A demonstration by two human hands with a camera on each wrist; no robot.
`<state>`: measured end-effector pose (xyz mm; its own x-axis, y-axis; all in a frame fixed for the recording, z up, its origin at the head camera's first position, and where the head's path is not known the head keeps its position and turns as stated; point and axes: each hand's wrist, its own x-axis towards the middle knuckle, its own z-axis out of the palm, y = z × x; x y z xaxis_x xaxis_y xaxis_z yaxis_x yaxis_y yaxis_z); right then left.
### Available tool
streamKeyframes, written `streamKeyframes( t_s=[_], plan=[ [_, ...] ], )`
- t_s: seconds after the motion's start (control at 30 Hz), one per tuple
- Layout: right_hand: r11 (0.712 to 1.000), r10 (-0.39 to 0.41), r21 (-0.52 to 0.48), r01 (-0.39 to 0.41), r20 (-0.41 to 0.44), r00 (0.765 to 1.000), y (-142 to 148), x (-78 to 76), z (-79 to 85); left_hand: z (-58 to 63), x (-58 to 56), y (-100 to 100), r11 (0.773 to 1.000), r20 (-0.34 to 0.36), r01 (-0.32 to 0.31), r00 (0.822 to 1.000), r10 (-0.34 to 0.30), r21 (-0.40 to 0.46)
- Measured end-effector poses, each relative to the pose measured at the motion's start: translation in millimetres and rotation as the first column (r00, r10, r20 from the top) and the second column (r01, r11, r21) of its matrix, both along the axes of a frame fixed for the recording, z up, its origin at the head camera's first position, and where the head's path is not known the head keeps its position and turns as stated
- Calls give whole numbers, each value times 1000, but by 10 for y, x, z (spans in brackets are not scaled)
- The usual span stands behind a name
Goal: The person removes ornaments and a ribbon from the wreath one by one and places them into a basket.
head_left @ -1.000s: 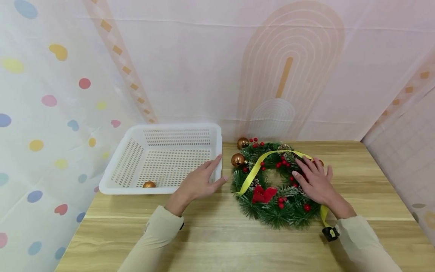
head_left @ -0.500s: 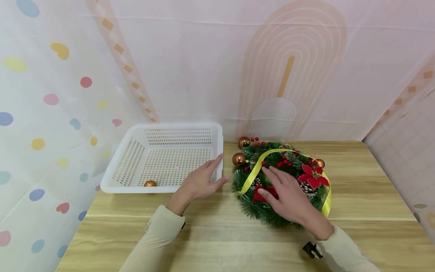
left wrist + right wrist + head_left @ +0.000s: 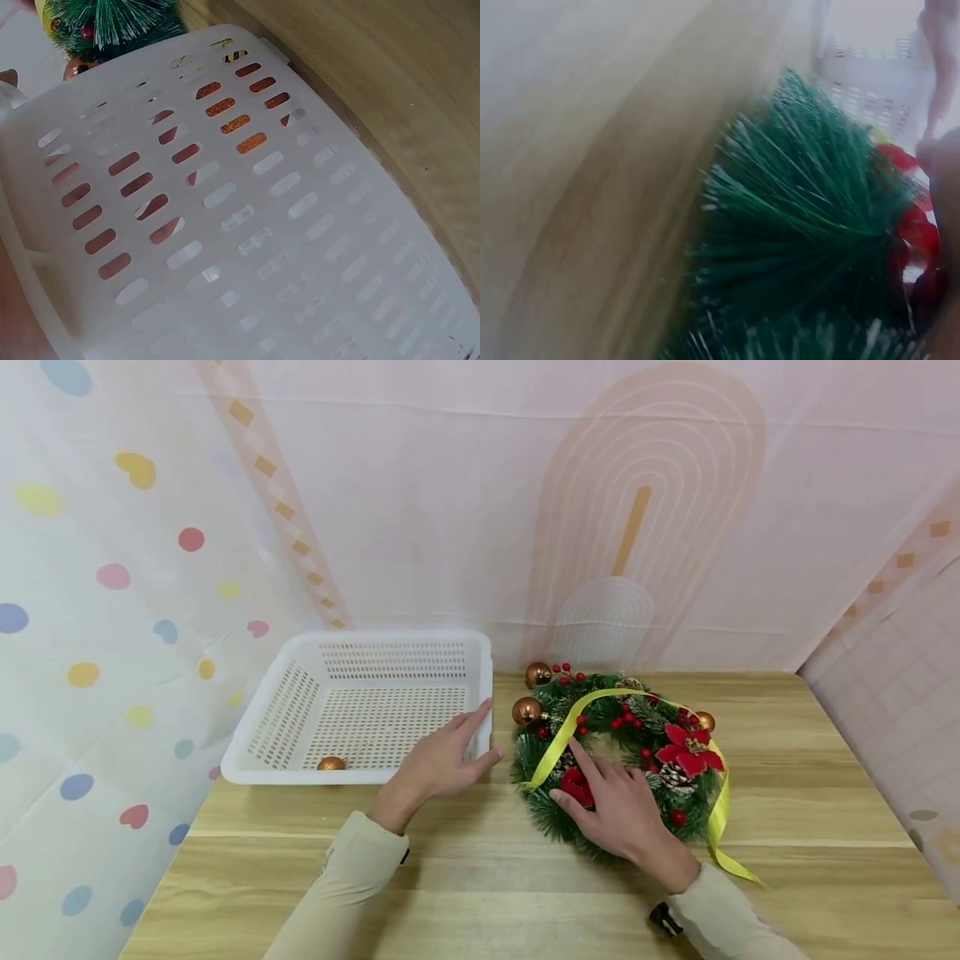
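My left hand (image 3: 442, 760) lies over the front right corner of a white plastic basket (image 3: 243, 768), fingers stretched along its right rim and thumb pointing out past it. One copper-coloured bauble (image 3: 332, 763) shows inside the basket. To the right lies a green Christmas wreath (image 3: 555, 822) with red berries, pine cones and a red poinsettia (image 3: 691, 749). My right hand (image 3: 626, 814) rests over the wreath's lower left part, thumb and forefinger spread around a red bow (image 3: 576, 785) that it partly hides. The forefinger's tip is right at a yellow ribbon (image 3: 555, 752).
Two copper baubles, the nearer bauble (image 3: 527, 711) and the farther bauble (image 3: 537, 674), sit at the wreath's left edge. Another gold bauble (image 3: 705, 721) is on its right. Everything stands on a wood-grain table (image 3: 487, 893), with a patterned cloth backdrop (image 3: 420, 527) behind.
My right hand has moved left from the wreath's right side to the red bow, uncovering the poinsettia. The ribbon's loose end now hangs onto the table. The left hand stays put.
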<state>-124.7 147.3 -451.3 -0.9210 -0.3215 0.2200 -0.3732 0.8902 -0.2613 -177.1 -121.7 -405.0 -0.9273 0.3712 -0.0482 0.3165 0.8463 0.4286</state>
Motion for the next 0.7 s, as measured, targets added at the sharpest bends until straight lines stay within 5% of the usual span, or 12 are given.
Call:
streamKeyframes(
  t_s=[0.7],
  plan=[
    [998, -59, 33, 60, -23, 998, -89, -67, -77, 12, 5, 3, 1000, -6, 2, 1000, -2, -2]
  ],
)
